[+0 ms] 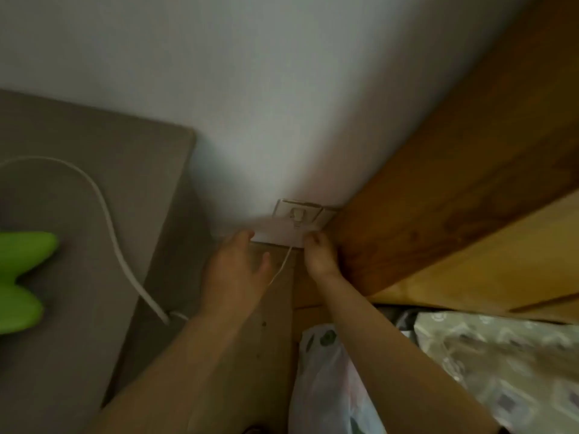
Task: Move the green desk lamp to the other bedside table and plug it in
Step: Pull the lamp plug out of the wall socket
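Reaching low toward the wall socket (302, 211), the right hand (319, 255) is curled closed just below the plug (296, 216), though whether it grips the thin cord (282, 270) is unclear; the left hand (235, 270) hangs spread open beside it. The green desk lamp (22, 277) sits well apart on the grey bench (78, 355).

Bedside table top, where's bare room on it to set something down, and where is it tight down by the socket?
The bedside table is bare along its back by the wall, beyond the white cable. The green lamp fills its left edge. The floor gap below the socket is crowded: left hand, right hand, thin cord, plastic bag.
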